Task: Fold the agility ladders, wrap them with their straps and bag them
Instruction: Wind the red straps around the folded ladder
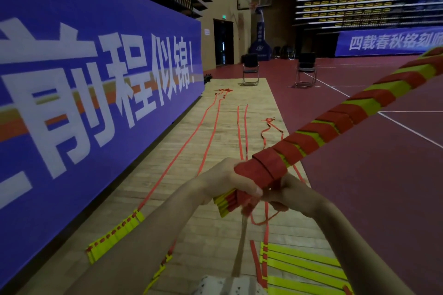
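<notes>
A long blue banner (96,74) with large white characters runs along the left side of a sports hall, standing at the edge of a strip of pale wooden floor (215,227). To the right of the strip lies dark red court floor (359,199) marked with white lines. Tiers of yellow seats (359,5) rise at the far end, and two black folding chairs (250,68) stand near the far end of the wooden strip, well apart from each other.

A folded ladder bundle (335,120), its yellow rungs stacked and wound in red strap (261,170), reaches from both hands up and away to the right edge of the view. The left hand (230,182) has its grip closed round the near end of the bundle, thumb over the red wrapping. The right hand (285,191) sits just beside it with its grip pinching the strap; loose strap loops hang below it.

On the wooden floor, long red straps (211,136) trail away toward the chairs. A second ladder (304,270) lies spread out at lower right, and a smaller stack of yellow rungs (115,235) lies beside the banner.
</notes>
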Tool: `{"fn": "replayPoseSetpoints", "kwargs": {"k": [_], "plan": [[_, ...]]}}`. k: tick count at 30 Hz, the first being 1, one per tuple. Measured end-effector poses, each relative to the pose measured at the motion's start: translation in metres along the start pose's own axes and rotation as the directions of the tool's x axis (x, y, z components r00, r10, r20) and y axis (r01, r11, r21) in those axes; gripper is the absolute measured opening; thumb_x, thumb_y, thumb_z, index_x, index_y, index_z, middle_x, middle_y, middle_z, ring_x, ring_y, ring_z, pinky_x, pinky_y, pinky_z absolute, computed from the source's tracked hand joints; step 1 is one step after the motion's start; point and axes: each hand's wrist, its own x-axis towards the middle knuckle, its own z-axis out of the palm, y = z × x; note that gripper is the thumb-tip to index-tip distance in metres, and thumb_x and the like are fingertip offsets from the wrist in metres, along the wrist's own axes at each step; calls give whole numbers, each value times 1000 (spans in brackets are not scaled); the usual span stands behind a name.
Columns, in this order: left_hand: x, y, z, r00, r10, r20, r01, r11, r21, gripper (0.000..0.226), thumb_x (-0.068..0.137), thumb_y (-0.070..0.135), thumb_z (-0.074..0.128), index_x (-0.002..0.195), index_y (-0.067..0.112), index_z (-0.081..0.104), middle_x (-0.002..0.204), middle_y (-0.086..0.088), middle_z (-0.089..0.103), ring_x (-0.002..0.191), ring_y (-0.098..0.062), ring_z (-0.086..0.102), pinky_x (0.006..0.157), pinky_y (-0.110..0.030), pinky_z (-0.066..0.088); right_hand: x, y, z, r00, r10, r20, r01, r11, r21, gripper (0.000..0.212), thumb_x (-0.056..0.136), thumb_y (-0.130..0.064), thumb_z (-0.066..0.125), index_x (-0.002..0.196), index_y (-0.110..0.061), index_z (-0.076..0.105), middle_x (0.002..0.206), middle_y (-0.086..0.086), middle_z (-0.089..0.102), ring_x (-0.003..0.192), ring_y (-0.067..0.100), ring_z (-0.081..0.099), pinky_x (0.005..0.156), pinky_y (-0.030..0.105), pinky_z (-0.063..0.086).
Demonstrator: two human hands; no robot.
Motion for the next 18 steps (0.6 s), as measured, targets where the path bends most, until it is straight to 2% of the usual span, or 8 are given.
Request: {"fn": "replayPoseSetpoints", "kwargs": {"k": [2, 4, 8, 10, 12, 15, 17, 18], "plan": [[-3, 0, -5, 999, 12, -38, -12, 1000, -20, 43, 59, 5, 74, 100, 1, 63, 74, -14, 62, 56, -21, 59, 52, -26, 50, -2, -6, -2, 1000, 9, -18, -9, 1000, -1, 37, 95, 2, 54, 65, -17, 61, 42, -13, 55, 38, 4, 35, 49, 26, 28], [-5, 0, -11, 997, 2, -82, -6, 999, -48, 61, 58, 4, 76, 116, 10, 58, 76, -14, 65, 58, -26, 59, 50, -28, 51, -5, -8, -7, 999, 31, -33, -30, 999, 27, 27, 97, -3, 52, 73, -10, 62, 44, -9, 58, 39, 6, 35, 49, 29, 26], [-3, -6, -10, 967, -2, -255, 5, 1000, 12, 94, 46, 11, 82, 132, 24, 46, 89, -18, 66, 56, -21, 63, 52, -30, 51, -7, -12, -17, 995, 103, -9, -102, 991, 84, 22, 98, -13, 51, 91, -1, 68, 56, 6, 62, 42, 12, 36, 43, 24, 25], [0, -11, -12, 933, 74, -352, -20, 988, 153, 106, 36, 27, 85, 134, 30, 44, 107, -17, 65, 74, -23, 65, 66, -36, 56, -8, -13, -22, 986, 166, -18, -160, 970, 183, 25, 98, -15, 50, 89, 0, 68, 50, 7, 54, 38, 11, 33, 40, 23, 20], [0, -12, -14, 894, 157, -421, 3, 935, 354, 105, 40, 37, 82, 137, 34, 41, 109, -6, 65, 86, -22, 65, 78, -37, 56, -11, -15, -28, 976, 211, -49, -190, 942, 276, 33, 98, -15, 47, 76, -3, 69, 45, 4, 46, 35, 10, 29, 40, 22, 17], [-6, -5, -8, 811, 323, -488, 144, 698, 701, 93, 59, 40, 75, 142, 35, 33, 95, 2, 67, 89, -23, 65, 76, -32, 53, -11, -20, -28, 959, 251, -131, -191, 916, 354, 35, 91, -28, 49, 61, -11, 54, 45, 0, 39, 38, 9, 24, 39, 20, 18], [-8, -6, 0, 734, 515, -442, 217, 439, 872, 81, 66, 40, 72, 139, 29, 40, 97, 0, 69, 89, -27, 66, 70, -34, 50, -3, -23, -23, 930, 296, -218, -198, 903, 381, 49, 83, -54, 52, 53, -15, 50, 45, -1, 36, 40, 11, 26, 46, 24, 19], [-7, -11, 2, 686, 627, -370, 231, 294, 927, 75, 63, 37, 74, 132, 23, 49, 92, 0, 69, 81, -28, 68, 62, -34, 50, 2, -26, -19, 902, 340, -267, -215, 889, 406, 56, 79, -65, 51, 49, -18, 48, 45, -2, 35, 41, 11, 27, 49, 26, 20]]}}
